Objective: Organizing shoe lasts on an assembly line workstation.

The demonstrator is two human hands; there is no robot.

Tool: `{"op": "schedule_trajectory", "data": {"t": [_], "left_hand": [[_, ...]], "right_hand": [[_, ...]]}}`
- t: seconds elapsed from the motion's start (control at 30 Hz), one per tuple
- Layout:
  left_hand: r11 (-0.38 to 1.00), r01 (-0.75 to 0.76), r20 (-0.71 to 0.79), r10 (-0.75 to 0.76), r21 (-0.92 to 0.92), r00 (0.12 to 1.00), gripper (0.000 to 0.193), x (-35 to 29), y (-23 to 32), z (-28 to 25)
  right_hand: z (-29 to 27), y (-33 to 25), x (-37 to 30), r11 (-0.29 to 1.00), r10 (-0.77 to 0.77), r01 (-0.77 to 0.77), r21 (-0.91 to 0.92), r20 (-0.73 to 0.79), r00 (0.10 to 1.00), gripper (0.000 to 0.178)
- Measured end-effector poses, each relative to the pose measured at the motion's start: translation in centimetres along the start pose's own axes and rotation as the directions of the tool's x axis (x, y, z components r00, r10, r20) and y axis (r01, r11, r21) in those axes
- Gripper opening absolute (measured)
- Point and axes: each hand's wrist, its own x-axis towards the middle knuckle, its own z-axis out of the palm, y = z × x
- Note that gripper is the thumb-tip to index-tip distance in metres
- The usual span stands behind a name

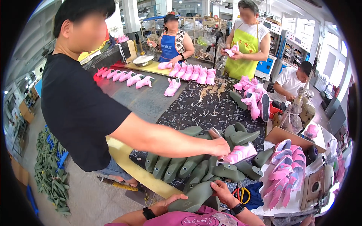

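Observation:
A dark green shoe last (193, 198) is held low in front of my body. My left hand (174, 200) grips its left end, and the fingers of my right hand (223, 190) close around its right end. Just beyond, several more green shoe lasts (177, 167) lie on the dark table top (169, 120). A co-worker's hand (220, 147) reaches over them from the left, beside a pink shoe upper (241, 153). Scissors (245, 195) with red and yellow handles rest right of my right hand, by a dark blue cloth (255, 196).
Pink shoe uppers (283, 173) are stacked on a white surface at the right. Pink shoes (194, 72) stand in rows at the far side, with a metal bowl (143, 60) nearby. Other people work around the table. Green lasts (51, 173) are heaped on the left floor.

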Motion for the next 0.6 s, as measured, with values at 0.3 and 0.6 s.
{"op": "schedule_trajectory", "data": {"t": [0.3,0.6], "left_hand": [[0.932,-0.067,-0.206,0.148,0.356,0.967,0.053,0.5,-1.3,-1.3],[0.404,-0.266,0.077,0.427,0.875,0.901,0.090,-1.3,-2.1,1.9]], "right_hand": [[-0.3,-1.6,-0.5,0.948,-0.258,0.214,-0.235,-0.176,0.950,0.023],[-1.0,-1.8,-1.6,0.917,-0.326,0.205,-0.342,-0.346,0.880,0.029]]}}
